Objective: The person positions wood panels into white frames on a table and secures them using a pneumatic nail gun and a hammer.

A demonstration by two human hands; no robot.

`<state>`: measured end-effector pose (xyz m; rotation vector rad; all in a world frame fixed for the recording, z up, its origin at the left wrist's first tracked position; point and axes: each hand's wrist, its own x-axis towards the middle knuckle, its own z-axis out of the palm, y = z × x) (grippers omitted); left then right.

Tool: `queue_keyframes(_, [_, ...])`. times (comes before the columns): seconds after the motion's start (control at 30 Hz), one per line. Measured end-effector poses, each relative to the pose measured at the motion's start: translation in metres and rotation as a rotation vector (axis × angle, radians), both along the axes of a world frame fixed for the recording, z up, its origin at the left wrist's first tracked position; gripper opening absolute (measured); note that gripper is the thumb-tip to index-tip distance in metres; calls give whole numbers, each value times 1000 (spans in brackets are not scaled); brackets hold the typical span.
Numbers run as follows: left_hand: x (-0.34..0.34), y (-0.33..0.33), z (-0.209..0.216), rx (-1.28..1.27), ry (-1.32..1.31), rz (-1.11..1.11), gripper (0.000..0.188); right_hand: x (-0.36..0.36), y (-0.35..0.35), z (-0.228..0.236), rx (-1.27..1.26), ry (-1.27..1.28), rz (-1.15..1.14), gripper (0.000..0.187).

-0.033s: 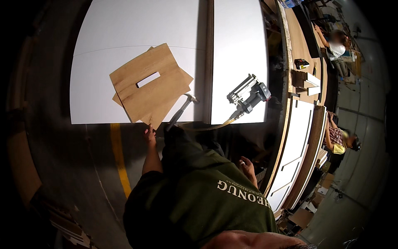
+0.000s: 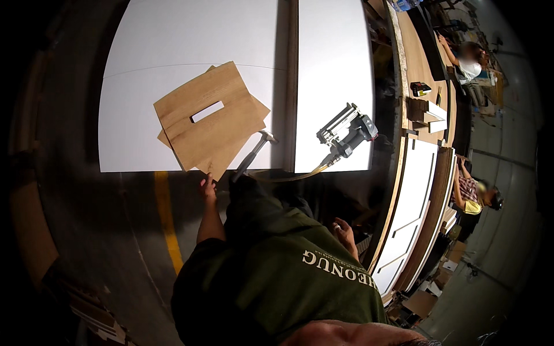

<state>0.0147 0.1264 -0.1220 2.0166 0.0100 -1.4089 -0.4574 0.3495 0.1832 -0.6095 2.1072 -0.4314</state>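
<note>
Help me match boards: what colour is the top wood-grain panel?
The top wood-grain panel is light brown, clearest in head view.

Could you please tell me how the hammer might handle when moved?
The hammer would likely feel head-heavy, given its metallic-looking head and slim handle. Pushed toward the wearer, it might tip off: its handle overhangs the white panel.

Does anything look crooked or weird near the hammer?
Yes: the brown boards are crooked, with corners poking out from under the top one. One corner sticks past the white panel's edge, by the left hand.
</note>
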Motion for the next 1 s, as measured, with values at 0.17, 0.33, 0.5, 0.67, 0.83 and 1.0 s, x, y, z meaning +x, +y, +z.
queue_keyframes(0.17, [15,-55,49,-125,-50,451,54,13,6,-7,132,-27,20,47])
queue_keyframes(0.33, [11,-89,70,-101,-602,124,51,-4,2,-19,205,-38,151,46])
queue_keyframes(0.5, [-13,-84,98,137,-314,-24,50,8,-46,2,145,78,234,50])
queue_keyframes(0.67, [-28,-62,52,-52,274,214,55,22,-62,20,39,-6,104,54])
queue_keyframes(0.83, [2,-62,49,-374,638,31,48,2,-35,-26,95,156,254,44])
queue_keyframes(1.0, [32,-116,146,-552,595,-147,48,19,-77,-2,253,60,351,54])
